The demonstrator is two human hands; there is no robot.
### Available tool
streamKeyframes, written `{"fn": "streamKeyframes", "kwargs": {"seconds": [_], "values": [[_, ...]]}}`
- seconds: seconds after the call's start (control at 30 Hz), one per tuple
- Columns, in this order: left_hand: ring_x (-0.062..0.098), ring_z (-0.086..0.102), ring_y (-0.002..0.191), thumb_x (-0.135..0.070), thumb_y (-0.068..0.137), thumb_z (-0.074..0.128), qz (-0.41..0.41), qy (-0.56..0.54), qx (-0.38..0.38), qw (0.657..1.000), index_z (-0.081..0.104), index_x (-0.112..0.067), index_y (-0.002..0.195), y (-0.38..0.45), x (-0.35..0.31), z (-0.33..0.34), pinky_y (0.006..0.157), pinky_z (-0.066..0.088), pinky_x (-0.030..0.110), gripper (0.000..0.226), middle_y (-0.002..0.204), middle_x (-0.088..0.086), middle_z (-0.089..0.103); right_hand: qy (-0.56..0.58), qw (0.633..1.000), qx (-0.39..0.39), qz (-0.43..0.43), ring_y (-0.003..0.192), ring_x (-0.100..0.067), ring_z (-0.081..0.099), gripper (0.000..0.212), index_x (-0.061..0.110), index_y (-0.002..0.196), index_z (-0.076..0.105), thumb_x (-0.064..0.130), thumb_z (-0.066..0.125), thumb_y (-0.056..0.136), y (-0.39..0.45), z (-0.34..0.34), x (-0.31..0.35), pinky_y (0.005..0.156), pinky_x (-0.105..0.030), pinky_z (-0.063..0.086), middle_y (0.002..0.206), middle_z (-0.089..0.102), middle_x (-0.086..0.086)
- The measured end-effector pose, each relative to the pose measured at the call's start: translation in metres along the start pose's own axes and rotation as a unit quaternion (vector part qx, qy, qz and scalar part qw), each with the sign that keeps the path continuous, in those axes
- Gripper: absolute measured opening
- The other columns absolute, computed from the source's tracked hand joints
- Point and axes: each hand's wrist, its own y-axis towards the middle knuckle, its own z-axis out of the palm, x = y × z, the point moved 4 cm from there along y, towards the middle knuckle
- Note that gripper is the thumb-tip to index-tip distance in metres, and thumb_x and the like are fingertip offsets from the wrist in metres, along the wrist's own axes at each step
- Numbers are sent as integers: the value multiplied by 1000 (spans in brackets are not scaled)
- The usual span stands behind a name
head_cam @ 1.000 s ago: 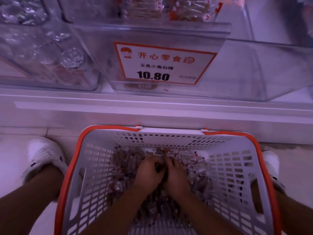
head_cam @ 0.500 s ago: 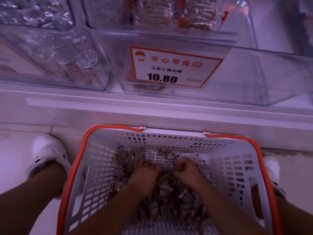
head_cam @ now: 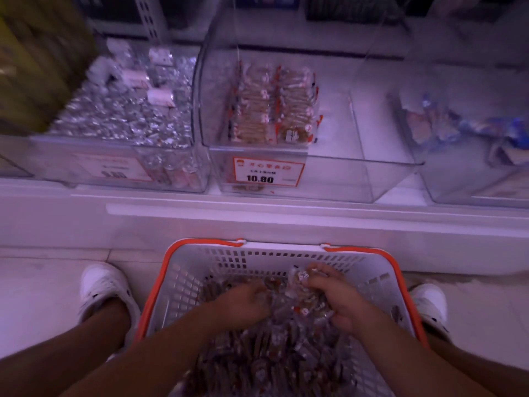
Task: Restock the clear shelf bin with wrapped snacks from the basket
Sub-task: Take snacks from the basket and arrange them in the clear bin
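filling the bottom of the basket, a heap of wrapped snacks lies loose and brownish, each piece in clear film with small red and white marks. the basket is white lattice plastic with an orange rim, and it sits on the floor right against the foot of the shelf. both hands are down inside it. the right hand has its fingers curled round a bunch of snacks, a few wrappers sticking out past the fingertips toward the far wall of the basket. the left hand is sunk knuckles-up into the heap just beside it, fingers bent into the pile, and i cannot tell whether it actually grips any. above, on the shelf, the clear shelf bin holds two short rows of the same kind of snack on its left side, the rest of its floor bare. a price tag reading 10.80 is on its front. to its left a bin of silver-foil sweets; to its right a bin with blue packets, blurred. a white shoe stands on either side of the basket.
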Motion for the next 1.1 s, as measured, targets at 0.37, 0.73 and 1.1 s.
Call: {"fn": "streamKeyframes", "kwargs": {"seconds": [0.37, 0.73, 1.1], "values": [[14, 75, 78, -32, 98, 56, 66, -565, -264, 779, 78, -32, 89, -125, -129, -11, 79, 60, 45, 24, 82, -6, 77, 42, 947, -49, -316, 66, -13, 63, 16, 11, 75, 66, 4, 63, 89, -164, 76, 112, 64, -18, 50, 70, 68, -5], [-18, 59, 64, 2, 96, 53, 126, -575, -330, 738, 66, -10, 106, -121, -139, -59, 55, 41, -1, 20, 74, -16, 71, -55, 979, -5, -195, 92, -17, 73, 25, 42, 105, 68, 39, 73, 81, -150, 85, 101, 85, -48, 59, 99, 75, 3], [19, 75, 92, -17, 89, 66, 168, -540, -289, 773, 79, -22, 98, -120, -144, -90, 59, 56, 26, 17, 96, 8, 77, -6, 982, 30, -185, 101, -29, 71, 72, 26, 132, 53, 18, 84, 68, -152, 51, 145, 86, -51, 57, 120, 67, -10]]}}
